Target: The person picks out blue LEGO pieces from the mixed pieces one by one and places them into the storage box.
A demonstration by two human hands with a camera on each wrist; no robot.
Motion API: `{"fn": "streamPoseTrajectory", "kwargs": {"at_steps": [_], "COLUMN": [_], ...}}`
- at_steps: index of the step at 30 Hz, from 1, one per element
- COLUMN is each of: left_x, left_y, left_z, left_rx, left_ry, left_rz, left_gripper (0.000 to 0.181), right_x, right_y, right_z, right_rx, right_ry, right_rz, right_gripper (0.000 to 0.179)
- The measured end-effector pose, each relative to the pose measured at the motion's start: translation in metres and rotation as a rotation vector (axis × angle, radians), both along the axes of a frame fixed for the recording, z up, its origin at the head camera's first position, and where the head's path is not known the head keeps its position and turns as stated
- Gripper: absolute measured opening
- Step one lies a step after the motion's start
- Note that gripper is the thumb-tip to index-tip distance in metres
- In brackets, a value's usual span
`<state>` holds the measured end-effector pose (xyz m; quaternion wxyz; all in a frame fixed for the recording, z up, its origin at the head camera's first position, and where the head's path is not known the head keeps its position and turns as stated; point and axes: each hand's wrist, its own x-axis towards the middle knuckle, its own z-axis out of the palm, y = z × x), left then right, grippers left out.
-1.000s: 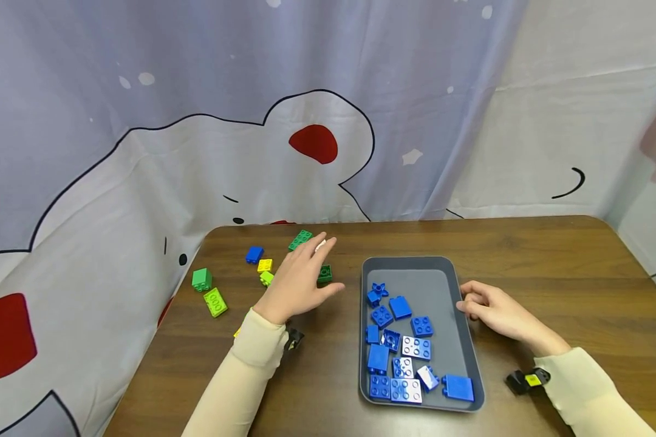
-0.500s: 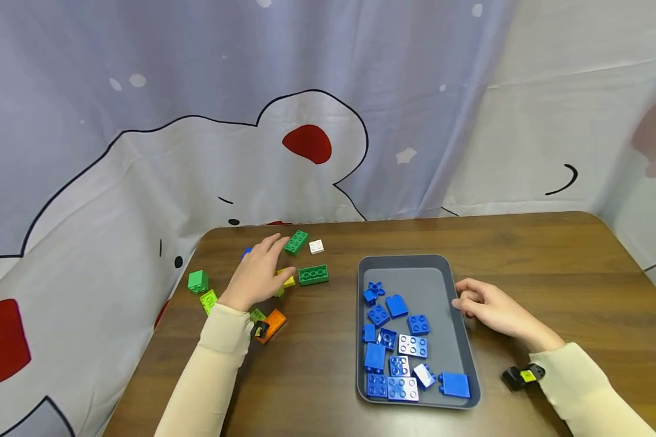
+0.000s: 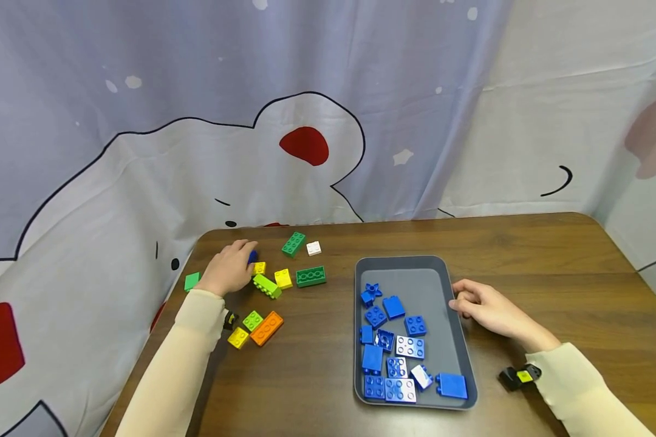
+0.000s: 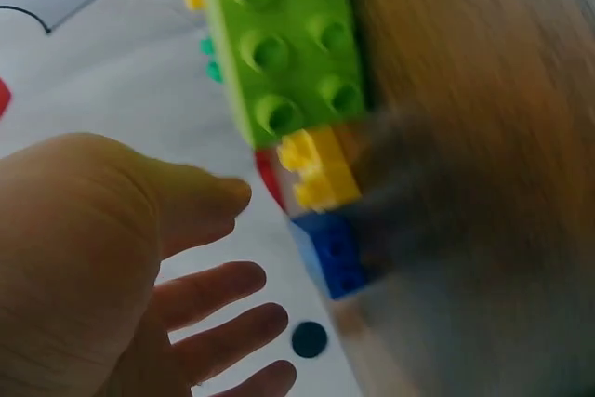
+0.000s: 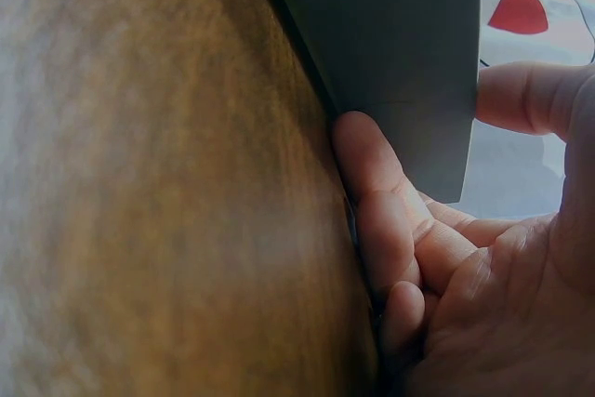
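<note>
My left hand [image 3: 226, 267] hovers at the far left of the table, its fingers spread and curving toward a blue brick [image 3: 253, 257]. In the left wrist view, a gap shows between thumb and fingers, with the blue brick [image 4: 332, 253] just beyond the fingertips. A small yellow brick [image 3: 259, 268] and a longer lime-green brick [image 3: 266, 286] lie close by. On the right, my right hand [image 3: 483, 308] holds the side of a grey tray [image 3: 404, 276]. In the right wrist view its thumb is at the tray's [image 5: 400, 53] rim, with curled fingers against the outer wall.
Several blue bricks [image 3: 393, 306] lie inside the tray. Loose on the left side are dark green bricks [image 3: 310, 277], a white brick [image 3: 314, 247], an orange brick [image 3: 266, 328] and several yellow and green ones. A patterned curtain [image 3: 404, 109] hangs behind the table.
My left hand has moved left across the loose bricks to the blue brick, uncovering the white, green, yellow and orange bricks. The right hand stays at the tray's side.
</note>
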<state>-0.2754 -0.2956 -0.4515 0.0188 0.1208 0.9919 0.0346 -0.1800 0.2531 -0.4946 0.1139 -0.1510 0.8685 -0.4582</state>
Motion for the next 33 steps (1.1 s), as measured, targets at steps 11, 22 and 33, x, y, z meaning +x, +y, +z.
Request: {"fn": "streamPoseTrajectory", "kwargs": {"at_steps": [11,22,33], "left_x": [-0.012,-0.010,-0.007], "left_y": [-0.014,-0.020,-0.024], "left_z": [-0.008,-0.010,-0.001], "left_rx": [-0.057,-0.057,0.055], "left_ry": [-0.080,-0.023,0.014], "left_rz": [0.037,0.040,0.043], "left_gripper": [0.065,0.049,0.036], "right_x": [0.001,0.001,0.001], "right_y": [-0.001,-0.001,0.000], "right_z": [0.001,0.001,0.001], "right_rx": [-0.003,0.006,0.003], "right_ry": [-0.007,-0.007,-0.014], "right_rz": [-0.008,-0.008,-0.006], "right_gripper": [0.037,0.039,0.038]}}
